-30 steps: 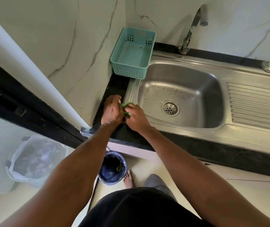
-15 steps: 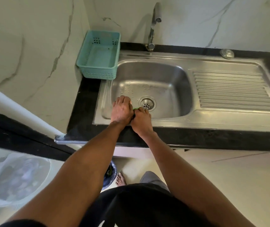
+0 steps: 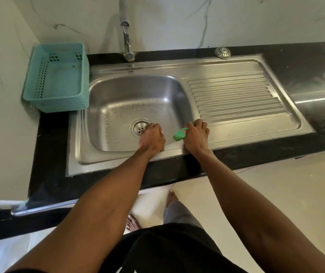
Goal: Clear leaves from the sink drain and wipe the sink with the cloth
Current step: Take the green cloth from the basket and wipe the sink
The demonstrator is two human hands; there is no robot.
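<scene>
Both hands work over the sink basin [image 3: 118, 107]: right hand [image 3: 196, 135] pinches the green cloth [image 3: 179, 134] by the front rim, left hand [image 3: 152, 137] curled beside the drain [image 3: 140, 127] — whether it holds sth. cannot be told. Best: spread cloth flat, wipe toward drain w/ firm pressure.
</scene>
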